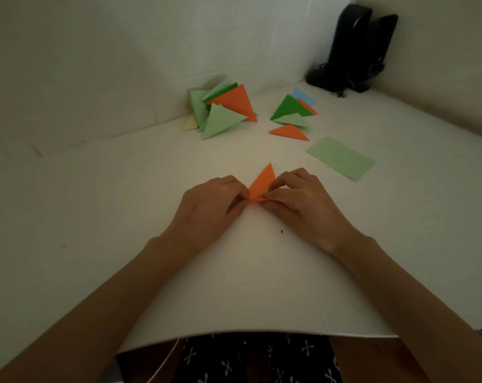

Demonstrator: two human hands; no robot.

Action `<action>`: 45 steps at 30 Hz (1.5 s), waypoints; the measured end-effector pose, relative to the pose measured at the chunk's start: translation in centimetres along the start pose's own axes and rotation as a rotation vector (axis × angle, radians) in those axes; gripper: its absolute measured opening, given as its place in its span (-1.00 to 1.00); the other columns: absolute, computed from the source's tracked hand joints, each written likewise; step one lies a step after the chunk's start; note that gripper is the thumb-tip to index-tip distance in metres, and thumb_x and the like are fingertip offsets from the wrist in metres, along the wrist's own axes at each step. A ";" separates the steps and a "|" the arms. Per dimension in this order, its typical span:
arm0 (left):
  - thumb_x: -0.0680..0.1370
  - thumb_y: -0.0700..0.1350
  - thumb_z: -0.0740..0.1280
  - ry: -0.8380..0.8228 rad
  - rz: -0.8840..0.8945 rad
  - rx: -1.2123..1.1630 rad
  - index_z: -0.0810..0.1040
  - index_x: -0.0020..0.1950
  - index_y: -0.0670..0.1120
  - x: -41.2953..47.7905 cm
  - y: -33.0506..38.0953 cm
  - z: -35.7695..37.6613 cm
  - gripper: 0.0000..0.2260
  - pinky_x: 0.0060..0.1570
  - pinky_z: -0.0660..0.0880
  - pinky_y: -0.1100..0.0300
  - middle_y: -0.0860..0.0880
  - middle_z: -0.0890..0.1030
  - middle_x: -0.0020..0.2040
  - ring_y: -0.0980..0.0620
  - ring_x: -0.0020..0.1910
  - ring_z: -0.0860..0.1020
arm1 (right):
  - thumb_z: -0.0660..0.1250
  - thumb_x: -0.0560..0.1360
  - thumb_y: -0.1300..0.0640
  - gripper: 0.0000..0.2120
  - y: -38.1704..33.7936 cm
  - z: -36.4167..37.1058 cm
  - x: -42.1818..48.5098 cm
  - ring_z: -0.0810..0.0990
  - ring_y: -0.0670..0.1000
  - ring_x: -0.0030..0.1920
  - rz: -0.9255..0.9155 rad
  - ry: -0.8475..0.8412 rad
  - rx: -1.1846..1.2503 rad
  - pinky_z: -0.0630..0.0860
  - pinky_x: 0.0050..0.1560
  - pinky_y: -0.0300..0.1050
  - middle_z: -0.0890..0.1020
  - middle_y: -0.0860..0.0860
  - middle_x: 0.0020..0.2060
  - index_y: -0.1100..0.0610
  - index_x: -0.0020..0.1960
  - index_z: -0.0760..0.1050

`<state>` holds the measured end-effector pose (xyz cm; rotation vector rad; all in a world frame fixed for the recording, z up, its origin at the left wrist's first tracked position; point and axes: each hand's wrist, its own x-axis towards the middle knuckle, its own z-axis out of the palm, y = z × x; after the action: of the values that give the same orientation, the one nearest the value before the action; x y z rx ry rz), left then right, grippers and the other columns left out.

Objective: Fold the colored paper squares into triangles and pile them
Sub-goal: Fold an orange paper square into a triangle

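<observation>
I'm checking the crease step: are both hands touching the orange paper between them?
Touching. The head view shows the left hand and the right hand pinching the near corner of the orange paper, with no gap visible.

We see the left hand and the right hand, both bare. The left forearm and the right forearm are uncovered all the way to the near corners. At the near edge, between the arms, we make out a black garment printed with small white cross-shaped marks.
</observation>
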<state>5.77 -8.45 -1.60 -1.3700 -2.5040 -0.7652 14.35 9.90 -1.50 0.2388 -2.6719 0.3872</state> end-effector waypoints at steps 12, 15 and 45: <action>0.50 0.02 0.32 -0.014 -0.140 -0.187 0.60 -0.07 -0.15 0.3 0.0 0.2 -0.76 0.02 0.46 0.08 -0.05 0.61 -0.01 -0.04 -0.02 0.56 | 0.38 0.47 -0.02 -0.84 0.2 -0.8 0.9 0.43 -0.03 0.01 0.374 -0.031 0.231 0.28 0.07 -0.15 0.57 -0.13 -0.10 0.05 -0.13 0.65; 0.51 -0.08 0.37 -0.007 -0.246 -0.201 0.55 -0.17 -0.12 0.7 0.0 0.5 -0.87 0.05 0.34 0.25 -0.07 0.54 0.06 -0.02 0.06 0.49 | 0.39 0.45 -0.04 -0.78 0.1 -0.3 1.6 0.42 0.02 0.04 0.488 -0.006 0.242 0.31 0.11 -0.09 0.54 -0.09 -0.10 0.12 -0.18 0.62; 0.44 0.00 0.07 -0.145 0.039 0.275 0.64 0.01 -0.09 -0.8 1.1 -1.2 -0.61 -0.05 0.46 0.08 -0.02 0.64 0.02 -0.09 -0.10 0.60 | 0.16 0.58 0.00 -0.51 0.1 -0.7 0.9 -0.09 0.11 0.52 0.495 -0.171 -0.151 -0.14 0.47 0.17 0.10 0.02 0.50 -0.07 0.48 0.14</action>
<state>7.00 -9.16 -0.48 -1.4140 -2.5626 -0.3070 13.80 10.09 -0.56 -0.4647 -2.8933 0.3181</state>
